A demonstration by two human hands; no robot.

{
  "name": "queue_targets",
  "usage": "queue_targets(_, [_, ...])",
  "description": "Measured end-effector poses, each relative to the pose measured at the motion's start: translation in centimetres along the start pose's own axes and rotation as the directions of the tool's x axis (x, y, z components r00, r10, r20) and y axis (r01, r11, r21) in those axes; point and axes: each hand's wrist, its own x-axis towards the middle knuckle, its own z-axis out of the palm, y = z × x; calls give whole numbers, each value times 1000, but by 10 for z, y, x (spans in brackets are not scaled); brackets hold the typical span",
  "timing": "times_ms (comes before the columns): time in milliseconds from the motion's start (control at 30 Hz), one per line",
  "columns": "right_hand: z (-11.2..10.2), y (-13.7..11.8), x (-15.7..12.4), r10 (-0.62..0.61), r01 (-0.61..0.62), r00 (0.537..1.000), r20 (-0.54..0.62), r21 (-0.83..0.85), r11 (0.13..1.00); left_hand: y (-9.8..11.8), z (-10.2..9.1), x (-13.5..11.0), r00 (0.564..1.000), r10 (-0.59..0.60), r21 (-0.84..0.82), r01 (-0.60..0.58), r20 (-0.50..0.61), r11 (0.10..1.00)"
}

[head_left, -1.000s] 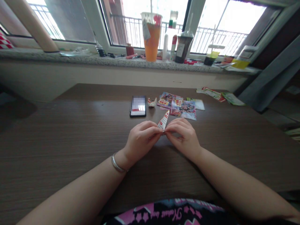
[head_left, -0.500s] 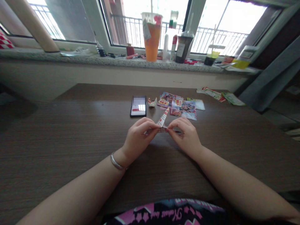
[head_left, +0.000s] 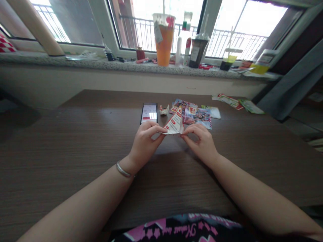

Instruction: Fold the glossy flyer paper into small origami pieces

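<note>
A folded piece of printed paper (head_left: 174, 124), white with red marks, stands up in a triangular shape between my hands, above the table. Its left corner is pinched between the thumb and fingers of my left hand (head_left: 147, 139). At the lower right corner, my right hand (head_left: 201, 141) pinches it with thumb and forefinger. Just beyond my left hand lies a phone (head_left: 149, 112) with its screen lit, its near edge partly hidden by the fingers. A small folded paper piece (head_left: 164, 110) rests beside the phone. Behind the held paper are colourful printed leaflets (head_left: 198, 116), partly overlapping.
Flat packets (head_left: 230, 101) lie at the table's far right. On the stone windowsill (head_left: 121, 67) stand a tall cup of orange drink (head_left: 164, 40), a dark cup (head_left: 198, 50), bottles and several small items. The brown table (head_left: 75, 141) extends to both sides.
The paper has opened from a narrow folded strip into a wider triangle with its printed face showing. My hands have moved slightly apart and away from me, the left now overlapping the phone's near edge.
</note>
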Motion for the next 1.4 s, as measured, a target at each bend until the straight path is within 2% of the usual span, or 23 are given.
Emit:
queue_targets(133, [0,1,0,37,-37,999,3,65,997,1,0,-1,998,-31,122,37,-49,992])
queue_targets(300, [5,5,-4,193,-185,980,-39,165,969,3,0,-3,995,-77,190,87,-62,978])
queue_targets(433, [9,6,-5,331,-307,943,-38,289,907,3,-1,-3,998,-57,139,57,-2,989])
queue_targets(567, [12,8,-4,369,-345,929,-28,296,891,0,0,-4,998,9,22,-11,69,1000])
queue_targets(733, [12,17,-4,350,-342,937,-14,176,923,0,0,-4,993,41,-32,-38,115,999])
queue_targets(900, [11,23,-4,352,-350,936,1,109,930,1,-1,-4,977,16,-8,-15,210,1000])
queue_targets(1000, [12,28,-4,331,-335,942,63,69,940,0,-1,-6,970,2,37,-11,241,999])
queue_targets(1133, [11,31,-3,250,-251,956,153,-8,968,0,-3,-4,975,-7,84,-12,222,996])
queue_targets(1400, [9,17,3,142,-129,953,268,-67,989,7,-10,-1,956,35,323,-133,292,937])
